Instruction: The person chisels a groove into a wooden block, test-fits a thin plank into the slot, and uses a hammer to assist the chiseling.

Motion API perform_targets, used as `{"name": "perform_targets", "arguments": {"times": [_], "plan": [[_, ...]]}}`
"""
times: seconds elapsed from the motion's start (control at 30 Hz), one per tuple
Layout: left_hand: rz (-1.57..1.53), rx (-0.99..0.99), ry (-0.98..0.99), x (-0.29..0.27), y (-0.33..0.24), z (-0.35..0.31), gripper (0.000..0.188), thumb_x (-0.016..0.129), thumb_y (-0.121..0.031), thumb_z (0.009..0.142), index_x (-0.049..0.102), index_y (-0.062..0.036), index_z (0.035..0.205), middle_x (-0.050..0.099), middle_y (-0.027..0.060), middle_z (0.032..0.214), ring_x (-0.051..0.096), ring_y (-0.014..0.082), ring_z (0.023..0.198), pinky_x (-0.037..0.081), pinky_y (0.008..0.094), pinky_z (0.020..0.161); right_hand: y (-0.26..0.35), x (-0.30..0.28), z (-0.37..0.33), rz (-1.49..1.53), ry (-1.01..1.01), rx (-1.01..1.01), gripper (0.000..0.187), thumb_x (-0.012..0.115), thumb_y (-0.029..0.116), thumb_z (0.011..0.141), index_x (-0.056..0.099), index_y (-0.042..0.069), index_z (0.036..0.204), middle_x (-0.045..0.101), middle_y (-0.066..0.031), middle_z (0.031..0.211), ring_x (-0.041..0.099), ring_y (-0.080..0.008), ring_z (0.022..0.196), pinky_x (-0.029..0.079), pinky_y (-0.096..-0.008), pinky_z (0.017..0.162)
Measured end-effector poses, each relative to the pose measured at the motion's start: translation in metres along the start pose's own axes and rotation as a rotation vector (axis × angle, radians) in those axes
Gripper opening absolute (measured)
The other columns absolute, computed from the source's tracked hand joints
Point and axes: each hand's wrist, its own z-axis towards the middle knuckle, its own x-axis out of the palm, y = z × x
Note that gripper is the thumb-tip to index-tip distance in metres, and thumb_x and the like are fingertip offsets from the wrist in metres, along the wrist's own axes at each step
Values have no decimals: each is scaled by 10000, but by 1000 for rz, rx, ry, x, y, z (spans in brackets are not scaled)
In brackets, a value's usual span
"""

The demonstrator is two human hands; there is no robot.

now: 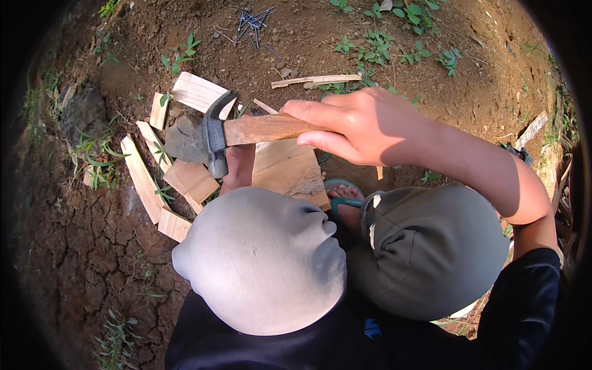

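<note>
My right hand is wrapped round the wooden handle of a claw hammer, thumb along its near side. The steel head points left, its claw toward the far side and its striking face toward me. Below the hammer, my left hand reaches down between the wood pieces, beyond my left knee. Its fingers are hidden behind the hammer, so whatever it touches does not show. Beside it lies a broad wooden board. A grey stone sits just left of the hammer head.
Several wood offcuts lie around the stone, among them a pale block, a long strip and a small block. Loose nails are heaped on the soil at the far side. A thin wood splinter lies nearer. My sandalled foot stands beside the board.
</note>
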Motion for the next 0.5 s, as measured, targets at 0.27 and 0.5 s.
{"name": "perform_targets", "arguments": {"times": [0.27,0.5], "plan": [[-34,-108,-147,-2,-6,-12,534,402,-531,1033,484,-25,1183,476,85,1020,478,192,953,384,363,904,3,-4,-2,60,-33,-77,489,637,308,1011,542,104,1446,726,-162,991,720,-329,838,571,-417,726],[-273,147,-79,-5,-13,20,491,371,-516,1052,474,-38,1103,468,93,990,474,200,900,408,382,866,-7,-15,-21,263,-146,459,523,633,376,1012,568,51,1416,708,-207,903,681,-237,747,530,-362,721]]}}
